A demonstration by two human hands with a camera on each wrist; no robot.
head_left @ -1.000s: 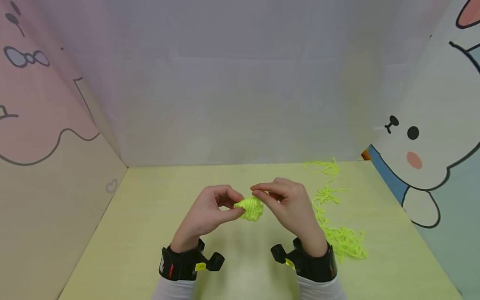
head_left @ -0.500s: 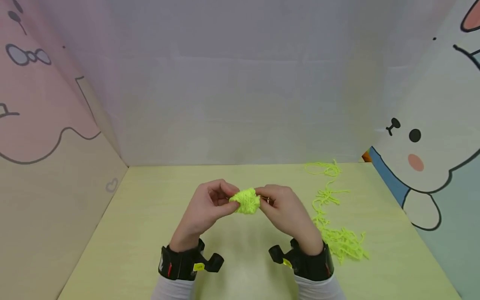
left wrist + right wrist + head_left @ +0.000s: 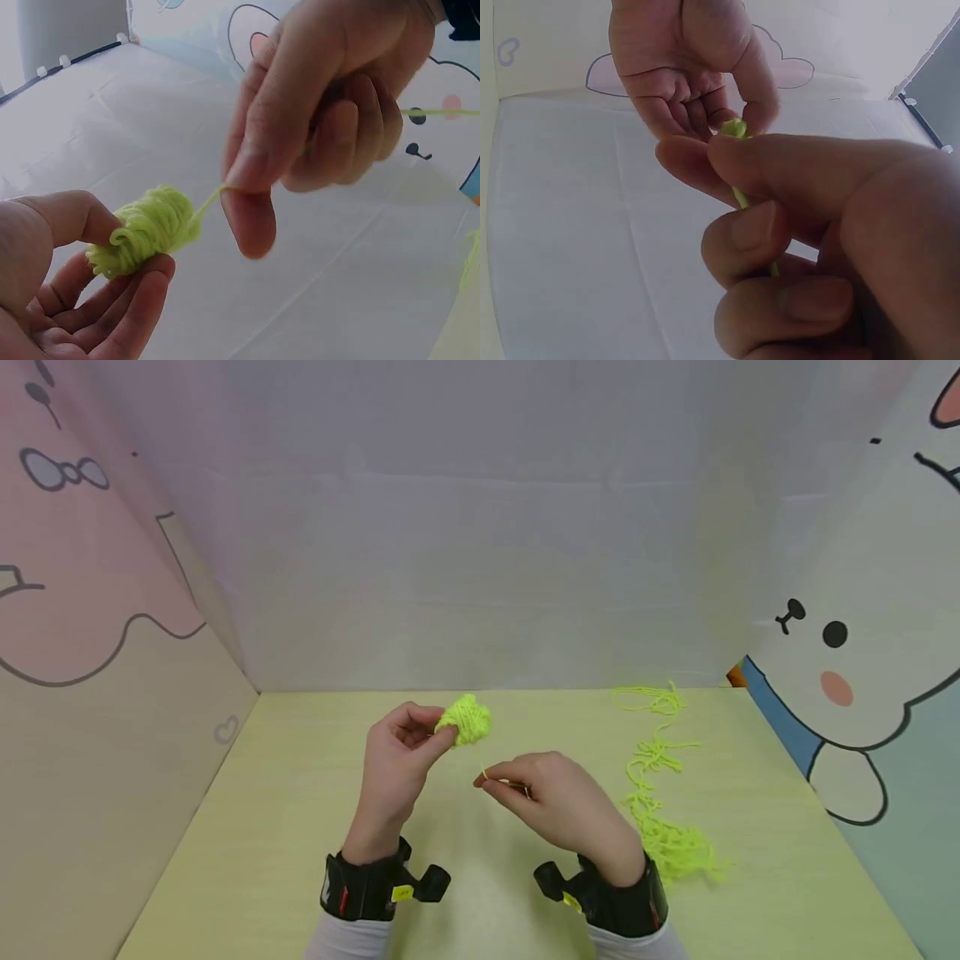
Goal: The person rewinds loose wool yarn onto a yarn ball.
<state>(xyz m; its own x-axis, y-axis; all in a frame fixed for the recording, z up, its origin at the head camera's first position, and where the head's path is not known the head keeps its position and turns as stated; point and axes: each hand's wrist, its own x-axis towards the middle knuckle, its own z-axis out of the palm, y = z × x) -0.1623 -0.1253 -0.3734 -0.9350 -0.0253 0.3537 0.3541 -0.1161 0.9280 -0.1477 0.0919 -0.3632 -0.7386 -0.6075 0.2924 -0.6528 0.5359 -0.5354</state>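
A small wound ball of neon yellow-green yarn (image 3: 469,720) is held up over the table by my left hand (image 3: 397,760), thumb on one side and fingers on the other. My right hand (image 3: 558,797) is lower and to the right, pinching the yarn strand (image 3: 211,201) between thumb and forefinger. In the left wrist view that strand runs taut from the ball to the right fingertips. It passes through the curled fingers of the right hand and comes out on the far side. The right wrist view hides most of the ball behind the right thumb.
A loose, tangled trail of the same yarn (image 3: 678,847) lies along the right of the pale yellow table (image 3: 300,827), reaching back to thin loops (image 3: 652,697) near the rear edge. Printed sheets wall the table at left, back and right.
My left hand has lifted the ball up and to the left. My right hand has drawn down and away from it, with the strand now stretched between them.
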